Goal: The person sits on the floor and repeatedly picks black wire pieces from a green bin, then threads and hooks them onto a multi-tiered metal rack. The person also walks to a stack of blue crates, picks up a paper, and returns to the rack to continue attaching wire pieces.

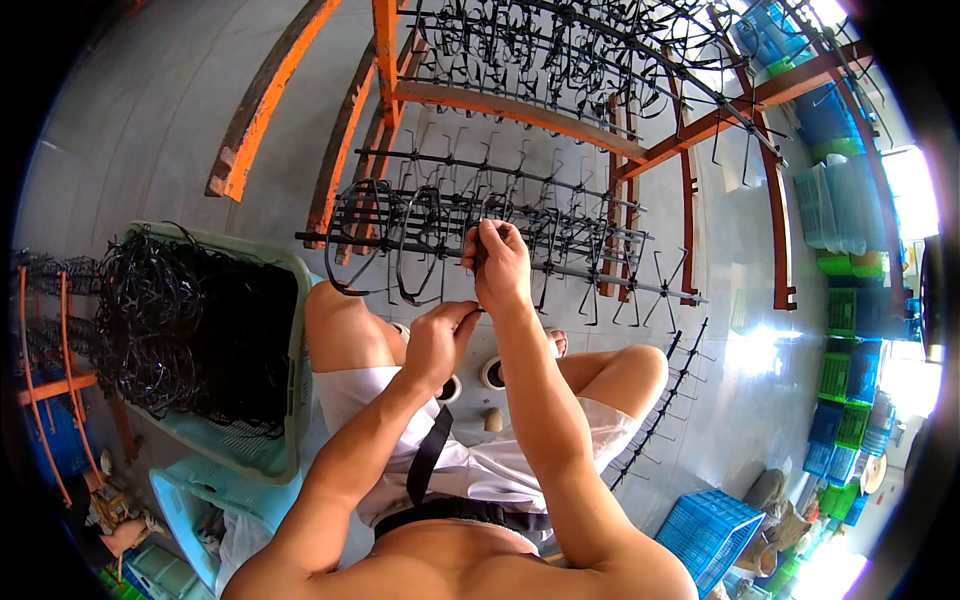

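Observation:
In front of my knees a black hooked bar (pixel 600 275) runs from left to right. Large black hoops (pixel 405 245) hang on its left part; the hooks at its right end are bare. At the bar's middle, my right hand (pixel 502 265) is closed with a thin black hoop (pixel 481 258) between thumb and fingers, mostly hidden by the hand. Lower and to the left, my left hand (pixel 440 345) is pinched, its fingertips at the lower end of what looks like the same black piece. Left of my legs, a pale green crate (pixel 300 390) holds a heap of glossy black hoops (pixel 160 330).
An orange metal rack (pixel 520 110) stands ahead, with more hooked bars on it. Another hooked bar (pixel 660 410) lies beyond my right knee. A blue basket (pixel 710 535) is at the lower right, a light blue stool (pixel 190 510) at lower left. Stacked crates (pixel 840 370) line the right side.

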The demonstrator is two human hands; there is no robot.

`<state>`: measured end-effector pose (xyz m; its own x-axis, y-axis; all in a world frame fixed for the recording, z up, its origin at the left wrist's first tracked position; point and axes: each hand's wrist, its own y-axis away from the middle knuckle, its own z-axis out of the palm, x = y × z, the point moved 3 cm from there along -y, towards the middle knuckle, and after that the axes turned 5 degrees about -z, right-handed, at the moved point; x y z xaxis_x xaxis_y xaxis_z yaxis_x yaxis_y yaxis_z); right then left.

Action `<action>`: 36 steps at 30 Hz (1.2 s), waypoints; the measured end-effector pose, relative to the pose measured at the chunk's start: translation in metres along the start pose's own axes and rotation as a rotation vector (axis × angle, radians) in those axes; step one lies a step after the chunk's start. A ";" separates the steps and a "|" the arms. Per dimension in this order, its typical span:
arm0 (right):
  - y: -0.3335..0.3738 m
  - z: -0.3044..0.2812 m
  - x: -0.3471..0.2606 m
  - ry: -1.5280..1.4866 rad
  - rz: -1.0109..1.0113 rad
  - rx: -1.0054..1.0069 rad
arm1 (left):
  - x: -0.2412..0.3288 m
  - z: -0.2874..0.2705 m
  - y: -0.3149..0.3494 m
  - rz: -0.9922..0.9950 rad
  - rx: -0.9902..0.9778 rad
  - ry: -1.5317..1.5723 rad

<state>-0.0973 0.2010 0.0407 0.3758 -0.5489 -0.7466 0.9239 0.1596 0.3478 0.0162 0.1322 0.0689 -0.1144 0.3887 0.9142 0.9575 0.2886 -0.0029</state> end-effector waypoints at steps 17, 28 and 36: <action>0.026 0.008 -0.017 -0.146 0.185 -0.052 | -0.031 0.017 -0.004 -0.365 -0.132 0.550; 0.026 -0.001 -0.020 0.046 0.156 -0.094 | -0.051 0.030 -0.011 -0.431 -0.131 0.641; 0.023 -0.004 -0.019 0.190 0.071 -0.115 | -0.012 0.010 0.013 -0.332 0.106 0.341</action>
<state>-0.0829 0.2183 0.0601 0.4369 -0.3700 -0.8199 0.8927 0.2905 0.3446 0.0274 0.1403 0.0538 -0.2988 -0.0437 0.9533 0.8493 0.4433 0.2866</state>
